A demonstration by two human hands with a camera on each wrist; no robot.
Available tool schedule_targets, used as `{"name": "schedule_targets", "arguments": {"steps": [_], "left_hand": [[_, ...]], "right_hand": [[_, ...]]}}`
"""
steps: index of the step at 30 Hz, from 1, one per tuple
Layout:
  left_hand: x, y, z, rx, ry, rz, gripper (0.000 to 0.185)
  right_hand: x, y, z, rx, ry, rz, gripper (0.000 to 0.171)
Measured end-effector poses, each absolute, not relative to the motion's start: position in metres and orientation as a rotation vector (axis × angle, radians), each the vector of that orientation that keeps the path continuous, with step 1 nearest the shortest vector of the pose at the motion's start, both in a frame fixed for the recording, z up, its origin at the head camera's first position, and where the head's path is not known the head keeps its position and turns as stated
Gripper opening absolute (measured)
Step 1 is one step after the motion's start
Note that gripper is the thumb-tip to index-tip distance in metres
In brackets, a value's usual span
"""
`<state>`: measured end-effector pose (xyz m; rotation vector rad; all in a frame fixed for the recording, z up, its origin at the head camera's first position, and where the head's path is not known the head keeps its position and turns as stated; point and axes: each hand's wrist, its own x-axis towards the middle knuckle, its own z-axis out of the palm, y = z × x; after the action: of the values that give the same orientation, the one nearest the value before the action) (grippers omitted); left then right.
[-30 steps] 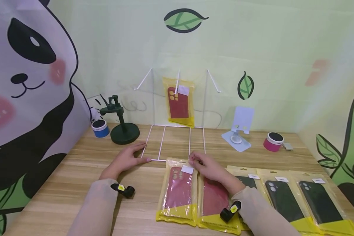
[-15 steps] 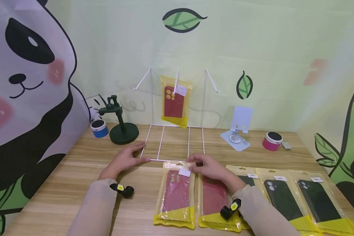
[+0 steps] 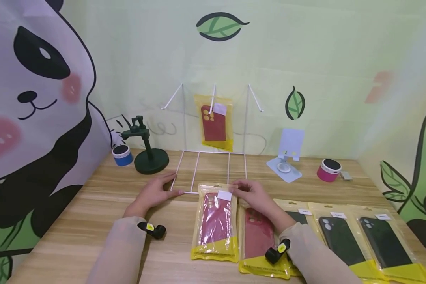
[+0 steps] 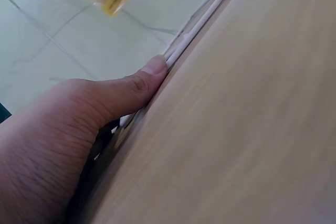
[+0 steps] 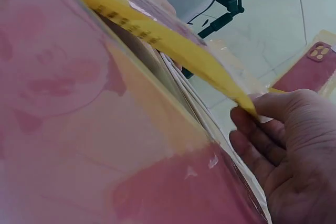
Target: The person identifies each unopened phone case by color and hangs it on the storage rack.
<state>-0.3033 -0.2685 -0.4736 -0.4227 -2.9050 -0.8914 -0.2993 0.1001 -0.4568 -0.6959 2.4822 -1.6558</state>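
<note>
My right hand [image 3: 250,194] [image 5: 251,113] pinches the top edge of a red phone case in a yellow-edged clear packet [image 3: 215,221] [image 5: 157,40]. The packet's top is raised off the wooden table just in front of a white wire rack [image 3: 206,152] [image 4: 205,17]. A second red case packet [image 3: 259,238] lies beneath my right wrist. My left hand [image 3: 159,191] [image 4: 131,93] rests on the rack's front left base corner, fingers straight, thumb pressed against the wire. One red case packet [image 3: 214,123] [image 5: 315,66] hangs on the rack's middle hook.
Several black case packets [image 3: 344,240] lie in a row at the right. A dark green stand [image 3: 149,157] and a blue speaker [image 3: 122,154] stand at the back left. A white phone stand [image 3: 287,157] and a pink speaker [image 3: 328,170] stand at the back right.
My right hand has raised the top of the red case packet and drawn it slightly toward the rack. The left hand has stayed on the rack base.
</note>
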Motion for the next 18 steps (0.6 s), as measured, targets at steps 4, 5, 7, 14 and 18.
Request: {"name": "schedule_targets", "arguments": {"steps": [4,5,7,14,18], "left_hand": [[-0.303,-0.266,-0.476,-0.388,-2.912,-0.866,0.086],[-0.303,-0.265,-0.476,-0.376,-2.916,-0.857,0.086],[-0.304,-0.264,-0.477,-0.359,-2.925,-0.844,0.086],[-0.302,-0.261,-0.477,-0.314,-2.936,-0.895,0.085],[-0.301,-0.261,-0.477,-0.293,-2.932,-0.923,0.085]], "right_hand": [[-0.299,0.099,-0.454,-0.65,2.428,-1.765,0.025],[-0.299,0.099,-0.454,-0.641,2.41,-1.799,0.026],[-0.299,0.099,-0.453,-0.615,2.376,-1.859,0.028],[-0.298,0.098,-0.447,-0.481,2.31,-2.008,0.03],[-0.295,0.094,-0.432,-0.456,2.265,-2.084,0.029]]}}
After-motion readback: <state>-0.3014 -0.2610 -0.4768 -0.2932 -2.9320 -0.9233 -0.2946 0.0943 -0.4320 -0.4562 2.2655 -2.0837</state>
